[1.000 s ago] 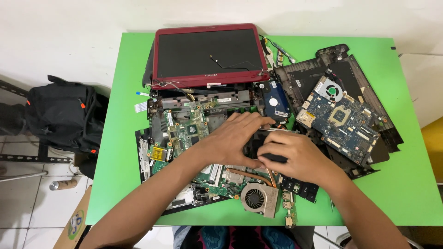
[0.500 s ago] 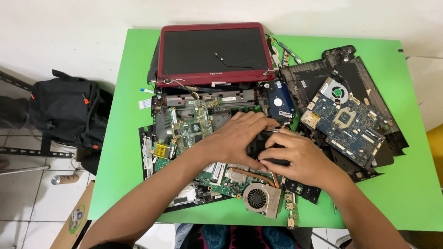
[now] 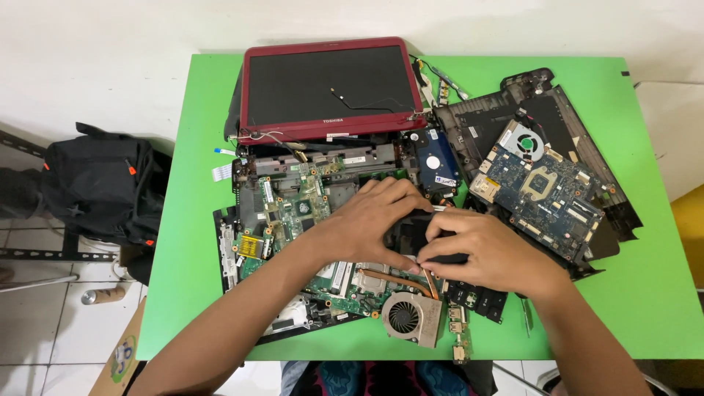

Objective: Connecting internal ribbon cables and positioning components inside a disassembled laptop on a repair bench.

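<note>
Cooling fan [image 3: 411,317]: nearest the viewer, just below both hands.
Left hand [image 3: 364,224]: fingers curled shut over the left edge of a small black component [image 3: 411,233].
Right hand [image 3: 490,249]: pinches its right edge, fingertips closed.
Component: between both hands, above the green motherboard [image 3: 293,213].
Handling: it likely wants an even grip, lifted straight.
Farther: red laptop lid [image 3: 326,88] on green table [image 3: 183,183].

A laptop screen [image 3: 331,86], rectangular, dark and unlit within a red frame, is laid flat at the far edge of the green table [image 3: 183,242]. A hard drive [image 3: 435,162] is placed just beside the screen's right corner; a round white label and a rectangular white-and-blue label are carried on it. A round green-and-yellow sticker [image 3: 123,358] is seen on cardboard at the lower left.
</note>
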